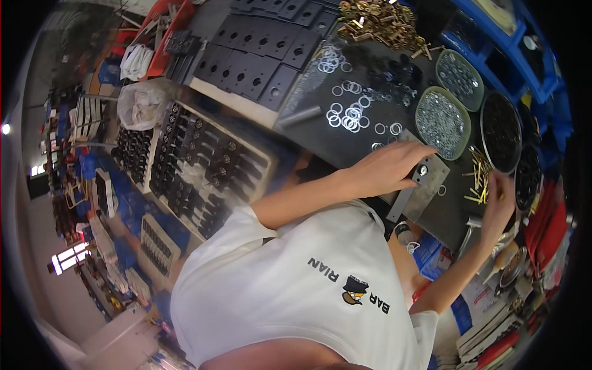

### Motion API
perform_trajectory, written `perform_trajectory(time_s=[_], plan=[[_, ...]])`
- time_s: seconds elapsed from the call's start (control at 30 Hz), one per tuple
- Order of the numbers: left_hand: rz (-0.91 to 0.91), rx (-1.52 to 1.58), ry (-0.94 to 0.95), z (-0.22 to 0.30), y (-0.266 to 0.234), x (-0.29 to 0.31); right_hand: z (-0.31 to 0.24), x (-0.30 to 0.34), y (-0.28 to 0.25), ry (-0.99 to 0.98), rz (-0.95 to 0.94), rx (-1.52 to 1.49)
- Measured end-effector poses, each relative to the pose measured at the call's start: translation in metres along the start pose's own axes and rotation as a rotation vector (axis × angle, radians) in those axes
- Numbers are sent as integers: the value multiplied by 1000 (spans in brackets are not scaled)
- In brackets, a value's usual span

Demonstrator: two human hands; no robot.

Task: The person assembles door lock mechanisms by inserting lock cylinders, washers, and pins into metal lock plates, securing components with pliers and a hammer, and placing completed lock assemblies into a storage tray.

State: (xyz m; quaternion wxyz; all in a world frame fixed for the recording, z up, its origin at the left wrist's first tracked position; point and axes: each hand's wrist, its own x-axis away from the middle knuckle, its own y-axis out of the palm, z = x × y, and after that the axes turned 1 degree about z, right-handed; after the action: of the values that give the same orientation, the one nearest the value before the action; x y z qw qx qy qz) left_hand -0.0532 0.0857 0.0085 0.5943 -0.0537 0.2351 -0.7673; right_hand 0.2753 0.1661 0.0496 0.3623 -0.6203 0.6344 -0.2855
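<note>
From the head view, we've got the left grip (390,168) pinched around the upper end of a grey metal bar (401,205), which sits over a flat metal plate (436,185) near the edge of the dark worktop (320,142). The right grip (501,200) is over by the brass pins (478,179), just beside the black bowl (483,117); its fingers are curled, but honestly we can't tell if they've got anything. Looks to us like a parts-fitting step, so we'd keep that bar steady and square on the plate, take one pin at a time, and keep our fingertips off the bar's hole. Pose-wise, our left forearm reaches across in front of the chest, fingers on the far side of the bar and thumb nearer, while our right arm stretches well out to the side, elbow bent, hand pointing away from us.
</note>
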Motion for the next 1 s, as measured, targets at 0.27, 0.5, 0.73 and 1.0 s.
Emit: perform_trajectory(time_s=[0.27, 0.5, 0.73, 1.0], plan=[[562, -567, -402, -14, -151, 44, -32, 115, 24, 0, -279, -18], [544, -1008, -550, -88, -217, 121, -25, 113, 7, 407, 261, -759], [516, -947, -694, -85, -215, 122, -10, 109, 45, 79, 320, -1300], [634, 602, -536, -35, -179, 129, -2, 105, 59, -71, 165, -1458]])
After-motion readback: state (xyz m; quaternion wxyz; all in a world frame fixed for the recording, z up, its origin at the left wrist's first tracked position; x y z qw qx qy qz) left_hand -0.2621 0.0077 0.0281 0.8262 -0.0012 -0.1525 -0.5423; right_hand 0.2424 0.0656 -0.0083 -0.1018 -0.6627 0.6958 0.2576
